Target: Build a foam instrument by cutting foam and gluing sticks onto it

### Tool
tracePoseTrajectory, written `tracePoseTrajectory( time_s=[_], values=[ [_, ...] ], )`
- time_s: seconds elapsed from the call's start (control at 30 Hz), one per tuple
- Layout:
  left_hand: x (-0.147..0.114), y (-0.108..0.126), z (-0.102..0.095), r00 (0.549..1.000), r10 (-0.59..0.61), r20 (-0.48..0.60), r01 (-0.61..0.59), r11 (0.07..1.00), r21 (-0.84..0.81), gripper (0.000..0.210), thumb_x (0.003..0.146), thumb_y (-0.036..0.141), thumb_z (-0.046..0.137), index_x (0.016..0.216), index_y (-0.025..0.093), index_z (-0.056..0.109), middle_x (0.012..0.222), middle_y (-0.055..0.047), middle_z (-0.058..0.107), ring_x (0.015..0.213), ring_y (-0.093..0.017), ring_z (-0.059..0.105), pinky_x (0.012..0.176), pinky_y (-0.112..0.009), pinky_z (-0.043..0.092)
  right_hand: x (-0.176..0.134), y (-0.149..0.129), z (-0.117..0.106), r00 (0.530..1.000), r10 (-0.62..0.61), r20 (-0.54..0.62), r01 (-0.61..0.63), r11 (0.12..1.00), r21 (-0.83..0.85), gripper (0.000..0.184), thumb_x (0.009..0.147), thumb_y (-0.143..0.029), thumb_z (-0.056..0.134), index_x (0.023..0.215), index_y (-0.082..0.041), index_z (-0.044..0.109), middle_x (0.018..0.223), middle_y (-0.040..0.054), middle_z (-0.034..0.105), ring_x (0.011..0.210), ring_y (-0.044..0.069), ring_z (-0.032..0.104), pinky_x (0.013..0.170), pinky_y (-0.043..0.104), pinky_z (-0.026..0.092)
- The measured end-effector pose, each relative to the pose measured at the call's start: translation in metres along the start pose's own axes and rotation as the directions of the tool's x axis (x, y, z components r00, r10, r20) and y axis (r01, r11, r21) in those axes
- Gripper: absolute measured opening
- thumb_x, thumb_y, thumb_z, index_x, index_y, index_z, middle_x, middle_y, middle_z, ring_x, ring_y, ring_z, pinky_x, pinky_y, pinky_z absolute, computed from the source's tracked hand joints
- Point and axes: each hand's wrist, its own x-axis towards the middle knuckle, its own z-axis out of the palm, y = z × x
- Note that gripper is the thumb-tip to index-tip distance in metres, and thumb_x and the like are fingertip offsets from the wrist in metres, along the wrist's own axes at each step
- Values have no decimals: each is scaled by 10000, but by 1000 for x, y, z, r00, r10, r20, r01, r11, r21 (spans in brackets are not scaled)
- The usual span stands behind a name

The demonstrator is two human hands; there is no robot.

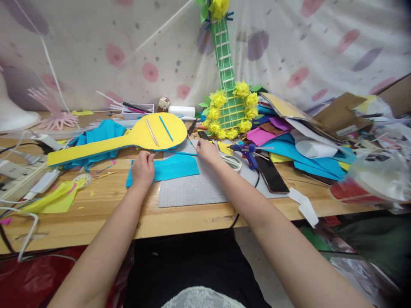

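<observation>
My left hand [143,169] is closed in a loose pinch over the left part of a blue crepe paper piece [176,167]; what lies between its fingertips is hidden. Above the cutting mat [192,192], my right hand [206,150] pinches a thin stick [192,142] that points up and left. A narrow blue strip [181,152] runs between the two hands along the paper's far edge. Just beyond them lies a yellow guitar-shaped cutout [138,134] with blue edges. On its round body are a pale stick pair [152,132] and a blue stick [166,128].
A green guitar model [227,77] with yellow flowers leans against the curtain. Right of my right hand are scissors [233,162], a blue glue gun [248,153] and a phone [272,174]. Coloured paper is piled at the right. A power strip [24,179] with cords sits left.
</observation>
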Motion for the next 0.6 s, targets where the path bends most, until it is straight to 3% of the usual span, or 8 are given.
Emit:
tracePoseTrajectory(
  time_s=[0.2, 0.4, 0.5, 0.6],
  values=[
    [-2, -2, 4, 990, 121, 65, -122, 993, -2, 146, 855, 299, 374, 789, 201, 460, 764, -56, 557, 748, -197, 509, 681, -326, 368, 25, -7, 5, 985, 45, 166, -42, 999, -17, 315, 772, -178, 493, 1061, -82, 572, 1111, 219, 575, 1017, 287, 553, 806, 374, 432],
    [-1, 0, -2, 994, 92, -52, -93, 996, -8, 170, 851, 344, 392, 763, 206, 439, 728, -46, 541, 719, -191, 502, 676, -325, 358, 33, 5, -13, 977, 91, 195, -99, 994, 35, 218, 758, -153, 508, 903, -57, 638, 973, 231, 628, 903, 286, 590, 741, 367, 440],
    [-1, 2, -3, 996, 51, -69, -54, 998, -29, 197, 855, 344, 381, 712, 211, 405, 679, -31, 507, 687, -182, 488, 649, -311, 344, 16, 21, -23, 973, 14, 228, -80, 956, 282, 168, 758, -199, 519, 700, -101, 643, 724, 139, 647, 654, 181, 572, 594, 281, 424],
    [2, 12, 0, 999, -38, -3, 37, 992, -123, 251, 874, 344, 333, 667, 211, 381, 625, -8, 467, 641, -158, 474, 617, -287, 343, -12, 30, -24, 935, -184, 304, -73, 738, 671, 161, 753, -252, 522, 772, -148, 643, 660, 38, 616, 484, 82, 443, 446, 208, 334]
  ],
)
